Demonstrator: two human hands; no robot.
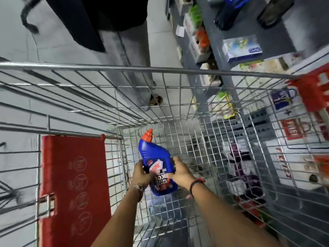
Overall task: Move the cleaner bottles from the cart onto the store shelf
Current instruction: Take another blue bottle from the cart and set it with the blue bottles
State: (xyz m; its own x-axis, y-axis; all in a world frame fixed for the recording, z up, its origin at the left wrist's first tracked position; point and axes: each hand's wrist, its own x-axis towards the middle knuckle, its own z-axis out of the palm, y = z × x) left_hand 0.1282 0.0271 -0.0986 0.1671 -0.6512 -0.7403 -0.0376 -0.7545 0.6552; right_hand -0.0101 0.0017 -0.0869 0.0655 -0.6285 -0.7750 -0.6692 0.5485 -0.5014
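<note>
Far left of the grips, the cart's red flap [74, 177] lies folded flat against the wire. The left hand [142, 173] and right hand [179, 172] both clasp one blue cleaner bottle [156, 168] by its label sides, its orange cap [148, 135] pointing away, inside the wire cart [160, 68]. Beyond the grips, past the cart's front rail, stands a person in grey trousers [131, 68]. Right of the grips, the cart's wire side wall stands between bottle and store shelf [249, 20], which carries a blue-and-white box [242, 49].
</note>
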